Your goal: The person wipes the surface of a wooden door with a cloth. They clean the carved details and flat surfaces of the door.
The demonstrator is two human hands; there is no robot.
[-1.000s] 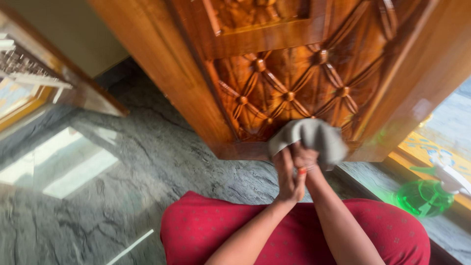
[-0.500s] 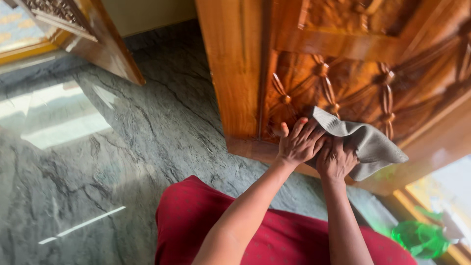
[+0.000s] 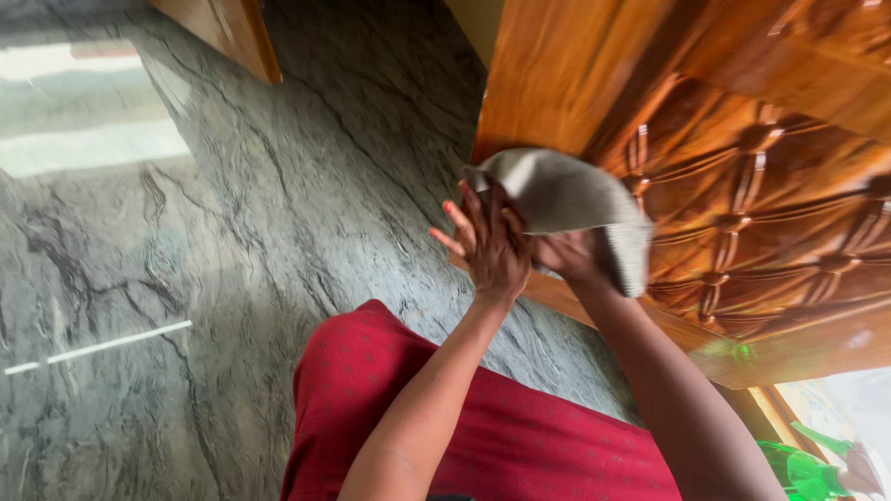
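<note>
Both hands, left hand (image 3: 492,246) and right hand (image 3: 568,255), clutch the grey folded cloth (image 3: 566,199) against the carved wooden door panel's (image 3: 752,213) lower left edge; firm even pressure into grooves would wipe best.

Grey veined marble floor (image 3: 232,241), red garment (image 3: 520,436), green plastic object (image 3: 807,468) at lower right.

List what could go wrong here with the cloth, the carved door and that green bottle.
1. The grey cloth is bunched between the left hand and right hand; a loose fold might snag on the raised carving of the wooden door.
2. The green bottle sits low beside the right arm; an elbow swing could knock it.
3. The polished stone floor looks glossy, so possibly slippery.
</note>
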